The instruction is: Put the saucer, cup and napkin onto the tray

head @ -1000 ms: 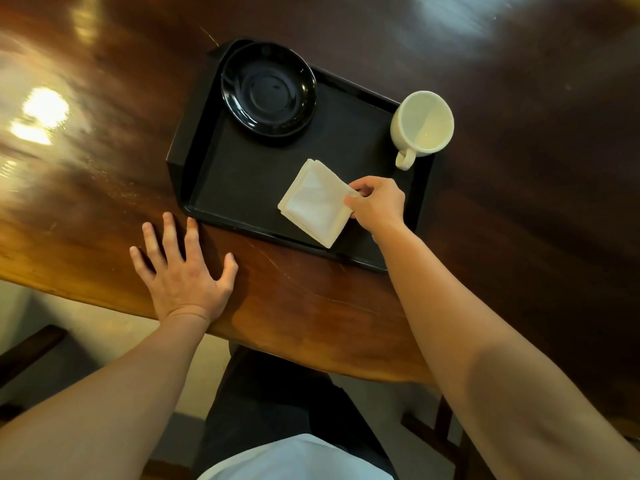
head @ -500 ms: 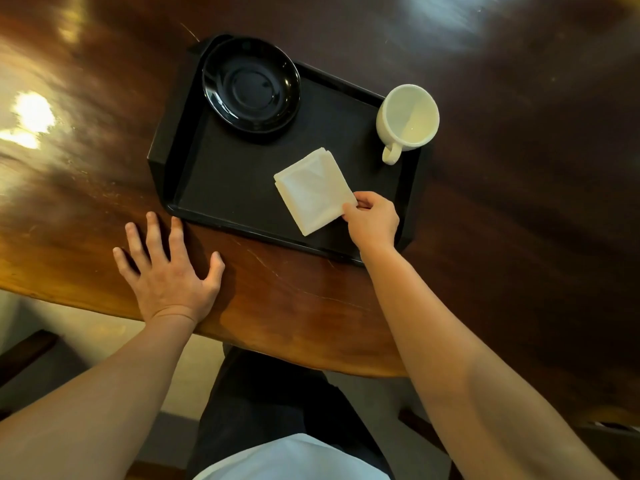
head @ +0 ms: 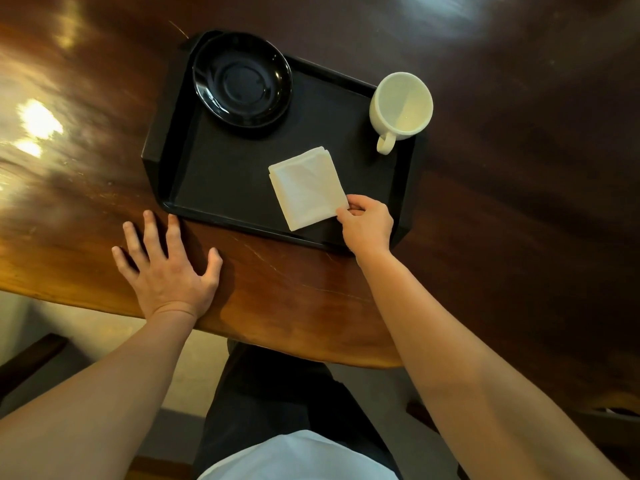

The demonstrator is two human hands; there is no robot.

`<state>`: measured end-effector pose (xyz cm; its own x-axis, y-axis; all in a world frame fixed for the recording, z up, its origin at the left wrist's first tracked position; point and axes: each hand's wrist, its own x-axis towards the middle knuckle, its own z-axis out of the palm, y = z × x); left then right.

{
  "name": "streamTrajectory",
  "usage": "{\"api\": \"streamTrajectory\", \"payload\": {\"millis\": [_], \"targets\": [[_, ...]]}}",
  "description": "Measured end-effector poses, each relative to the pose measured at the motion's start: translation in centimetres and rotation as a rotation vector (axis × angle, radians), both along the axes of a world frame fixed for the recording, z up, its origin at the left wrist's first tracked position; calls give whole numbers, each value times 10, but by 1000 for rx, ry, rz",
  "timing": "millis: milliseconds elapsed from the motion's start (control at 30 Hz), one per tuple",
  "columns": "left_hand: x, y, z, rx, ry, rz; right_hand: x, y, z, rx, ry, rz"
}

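A black tray [head: 221, 181] lies on the dark wooden table. In its far left corner sits a glossy black saucer [head: 242, 79]. A cream cup [head: 401, 105] stands in the far right corner, its handle pointing toward me. A folded white napkin [head: 306, 188] lies flat on the tray's near right part. My right hand [head: 367, 225] pinches the napkin's near right corner with thumb and fingertips. My left hand [head: 166, 268] rests flat on the table just in front of the tray's near left corner, fingers spread, holding nothing.
The wooden table [head: 311, 299] has a curved near edge close to my body. Bright light reflections [head: 38, 119] glare on its left side. Dark furniture shows below the table edge at the far left and lower right.
My right hand has drawn the napkin toward the tray's near right and turned it, so it lies flat on the tray. The left hand stays planted on the table.
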<state>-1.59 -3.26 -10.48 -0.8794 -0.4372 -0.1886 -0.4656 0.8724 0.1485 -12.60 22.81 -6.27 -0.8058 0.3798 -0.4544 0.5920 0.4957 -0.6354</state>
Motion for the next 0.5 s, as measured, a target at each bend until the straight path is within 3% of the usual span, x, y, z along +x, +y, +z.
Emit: {"api": "streamTrajectory", "payload": {"millis": [233, 500], "targets": [[-1, 1, 3, -6, -30, -10, 0, 8, 9, -3, -61, 38], [-19, 8, 55, 87, -280, -31, 24, 23, 57, -1, -97, 136]]}}
